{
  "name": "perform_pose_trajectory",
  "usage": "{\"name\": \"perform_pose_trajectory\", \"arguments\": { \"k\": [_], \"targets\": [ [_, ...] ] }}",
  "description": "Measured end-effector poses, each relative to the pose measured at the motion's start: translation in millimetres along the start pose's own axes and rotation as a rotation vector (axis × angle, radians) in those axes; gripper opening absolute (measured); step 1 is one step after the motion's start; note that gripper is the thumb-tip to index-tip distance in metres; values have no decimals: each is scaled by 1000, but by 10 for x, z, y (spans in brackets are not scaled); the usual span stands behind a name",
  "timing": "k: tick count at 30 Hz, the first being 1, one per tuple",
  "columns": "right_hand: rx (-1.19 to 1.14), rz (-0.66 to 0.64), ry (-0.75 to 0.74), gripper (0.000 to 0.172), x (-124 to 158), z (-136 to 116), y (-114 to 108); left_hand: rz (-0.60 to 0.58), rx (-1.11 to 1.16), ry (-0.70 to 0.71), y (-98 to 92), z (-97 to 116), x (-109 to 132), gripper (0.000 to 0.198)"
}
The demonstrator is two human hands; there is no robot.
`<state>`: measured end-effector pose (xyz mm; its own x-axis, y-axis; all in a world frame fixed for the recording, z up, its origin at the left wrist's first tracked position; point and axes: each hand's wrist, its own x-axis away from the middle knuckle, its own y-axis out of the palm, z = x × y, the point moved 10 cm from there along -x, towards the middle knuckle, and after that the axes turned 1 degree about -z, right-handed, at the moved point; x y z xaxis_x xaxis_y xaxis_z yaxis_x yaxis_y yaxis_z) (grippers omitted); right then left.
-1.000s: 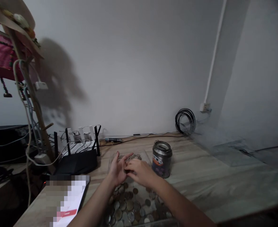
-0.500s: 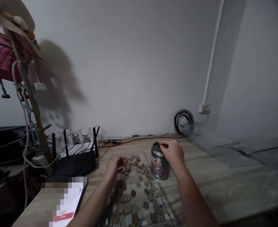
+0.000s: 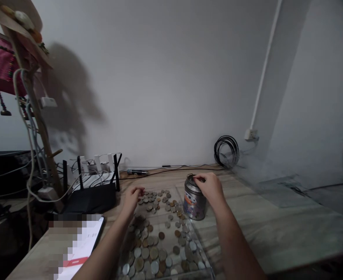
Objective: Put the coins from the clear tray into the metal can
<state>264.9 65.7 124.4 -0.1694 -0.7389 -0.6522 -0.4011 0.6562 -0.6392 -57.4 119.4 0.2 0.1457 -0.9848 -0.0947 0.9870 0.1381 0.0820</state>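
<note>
A metal coin tin (image 3: 193, 200) with a slot in its lid stands on the wooden table (image 3: 261, 225). My right hand (image 3: 210, 188) rests over the tin's top, its fingertips pinched together at the slot; what they hold is too small to make out. Loose coins (image 3: 159, 237) lie spread in a clear shallow tray (image 3: 202, 249) in front of me. My left hand (image 3: 132, 196) hovers over the tray's far left corner with its fingers curled, just above the coins.
A black router (image 3: 91, 194) with upright antennas and a tangle of cables sit to the left. A phone (image 3: 78, 247) lies at the near left. A coiled black cable (image 3: 226, 151) hangs at the back wall. A pen-like object (image 3: 138, 171) lies by the wall.
My right hand left my left hand and moved right to the top of the tin, where it stays. My left hand dropped toward the coins at the tray's far left.
</note>
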Motion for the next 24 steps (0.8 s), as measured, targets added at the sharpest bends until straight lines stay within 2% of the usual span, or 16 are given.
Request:
{"name": "perform_pose_trajectory", "arguments": {
  "k": [5, 9, 12, 14, 15, 16, 17, 21, 24],
  "targets": [
    [87, 37, 43, 20, 11, 46, -50, -66, -80, 56, 134, -35, -34, 15],
    [87, 33, 50, 18, -4, 76, -63, -69, -136, 95, 158, 4, -33, 13],
    [4, 171, -63, 20, 62, -132, -222, -58, -142, 103, 133, 25, -32, 14],
    [-105, 285, -172, 23, 179, -375, -312, -29, -109, 102, 73, 37, -39, 19],
    [-163, 297, -217, 24, 241, -507, -287, -7, -89, 104, 29, 46, -44, 22],
    [-215, 256, -258, 25, 293, -651, -191, 18, -71, 110, -21, 59, -49, 25],
    [-252, 161, -294, 25, 338, -803, -21, 45, -59, 117, -73, 72, -54, 27],
    [-221, -452, -441, 32, 666, -1360, 1054, 133, -68, 170, -227, 125, -62, 28],
    [-52, -786, -437, 56, 920, -1419, 1761, 137, -54, 180, -217, 113, -62, 24]
  ]
}}
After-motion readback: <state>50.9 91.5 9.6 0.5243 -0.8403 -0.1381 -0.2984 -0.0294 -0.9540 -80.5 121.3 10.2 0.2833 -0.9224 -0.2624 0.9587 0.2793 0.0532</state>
